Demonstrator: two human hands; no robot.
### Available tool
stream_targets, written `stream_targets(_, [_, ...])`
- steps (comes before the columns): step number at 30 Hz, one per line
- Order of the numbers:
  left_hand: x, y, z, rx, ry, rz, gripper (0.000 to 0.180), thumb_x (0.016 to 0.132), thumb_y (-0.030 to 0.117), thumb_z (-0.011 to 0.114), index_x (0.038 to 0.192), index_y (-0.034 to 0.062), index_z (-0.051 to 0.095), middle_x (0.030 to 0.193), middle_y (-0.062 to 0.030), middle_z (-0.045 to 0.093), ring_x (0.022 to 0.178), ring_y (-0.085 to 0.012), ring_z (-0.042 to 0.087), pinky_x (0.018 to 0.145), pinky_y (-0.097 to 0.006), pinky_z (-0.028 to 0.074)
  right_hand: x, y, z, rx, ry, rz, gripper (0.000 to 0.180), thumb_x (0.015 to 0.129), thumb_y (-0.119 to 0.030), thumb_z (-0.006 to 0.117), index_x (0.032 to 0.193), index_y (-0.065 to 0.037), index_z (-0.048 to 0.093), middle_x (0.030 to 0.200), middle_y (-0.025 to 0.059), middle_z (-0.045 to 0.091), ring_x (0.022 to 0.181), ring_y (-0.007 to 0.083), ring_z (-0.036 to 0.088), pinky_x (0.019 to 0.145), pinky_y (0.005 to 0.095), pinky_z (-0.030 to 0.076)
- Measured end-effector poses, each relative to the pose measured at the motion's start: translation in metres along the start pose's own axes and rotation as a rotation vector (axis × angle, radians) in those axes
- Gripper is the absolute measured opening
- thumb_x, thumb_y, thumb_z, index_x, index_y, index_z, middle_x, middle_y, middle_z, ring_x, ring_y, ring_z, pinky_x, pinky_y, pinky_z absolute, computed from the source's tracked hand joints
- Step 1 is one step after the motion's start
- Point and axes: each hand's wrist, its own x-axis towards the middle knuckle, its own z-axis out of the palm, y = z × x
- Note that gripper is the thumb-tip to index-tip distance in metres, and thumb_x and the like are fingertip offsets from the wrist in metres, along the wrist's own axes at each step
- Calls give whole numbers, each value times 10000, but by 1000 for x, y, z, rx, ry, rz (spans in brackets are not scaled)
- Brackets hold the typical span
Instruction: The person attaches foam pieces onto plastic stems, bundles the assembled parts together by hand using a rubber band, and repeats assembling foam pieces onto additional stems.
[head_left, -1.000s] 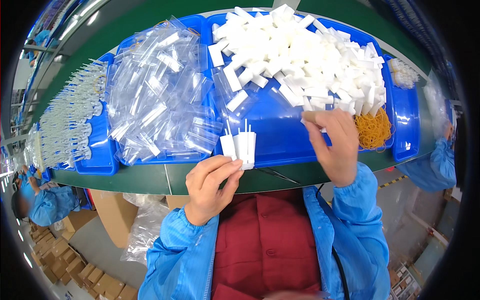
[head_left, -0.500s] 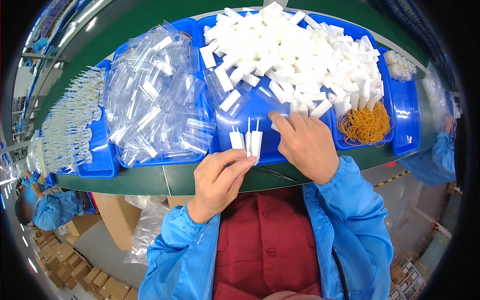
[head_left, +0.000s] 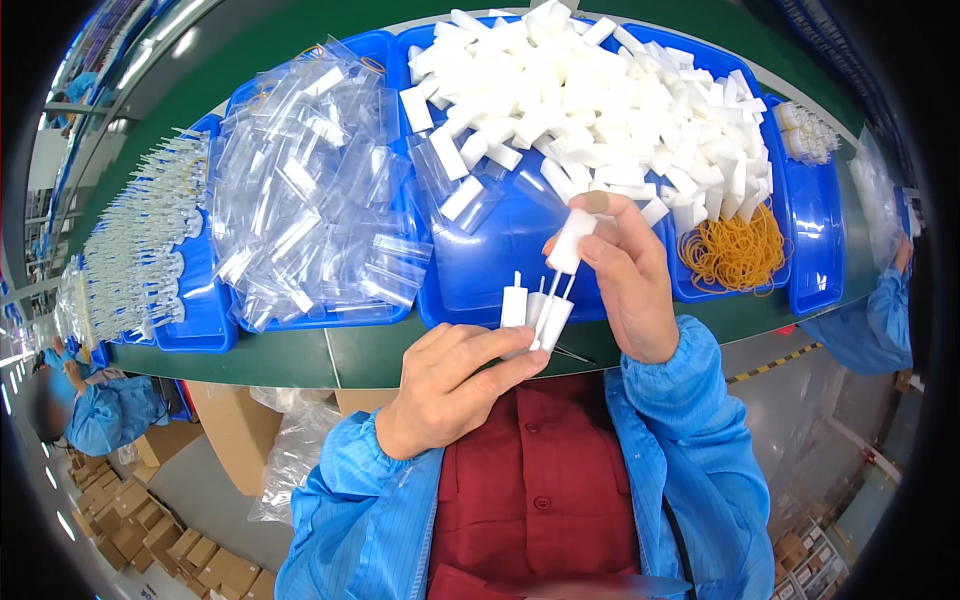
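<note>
The left hand (head_left: 440, 385) has its fingers closed on a bunch of white foam blocks (head_left: 552, 324) with thin rods jutting out, near the blue tray's (head_left: 480, 262) front edge. The right hand (head_left: 635, 280) pinches another foam block (head_left: 572, 243), two rods meeting its lower end; whether they enter it, I cannot tell.

I'm holding a white block (head_left: 573, 241) leaning toward one o'clock, its lower end meeting two thin pins (head_left: 556, 284) rising from the fanned white pieces (head_left: 551, 324) I'm pinching at its seven o'clock.
</note>
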Motion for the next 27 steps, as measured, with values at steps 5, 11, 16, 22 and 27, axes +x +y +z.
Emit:
stream_targets(5, [0,-3,1,10,3,-18,285,754,62,736,1038,90,750,1093,-72,708,778,-187,660,594,-294,463,-3,3,-8,17,-101,27,318,974,-115,589,1271,-37,510,1035,141,706,993,157,640,924,301,478])
stream_targets(11, [0,-6,-2,63,13,27,322,738,67,759,1058,99,747,1108,-62,703,778,-192,654,598,-296,457,-3,5,-15,116,-244,16,246,970,-105,658,1167,-31,530,1074,137,713,1032,168,655,941,304,491])
stream_targets(16, [-3,-13,-5,63,30,44,332,710,38,768,1036,93,736,1113,-92,691,800,-227,671,619,-311,491,6,3,-22,-6,-499,-114,166,911,-46,722,1031,-32,608,1072,104,715,1029,165,657,902,312,501])
stream_targets(22, [-2,-19,-5,15,95,40,336,674,15,778,1001,60,719,1097,-128,683,803,-260,689,643,-341,529,-1,3,-10,-300,-559,-198,133,818,-22,798,818,-59,671,985,88,713,871,180,658,801,308,508])
stream_targets(27, [7,-7,-12,-93,67,-256,468,700,59,862,1128,55,672,1171,-153,655,962,-286,679,766,-340,560,-2,-8,-10,-398,-499,-199,144,803,-42,815,833,-61,676,981,80,715,871,190,661,784,297,509])
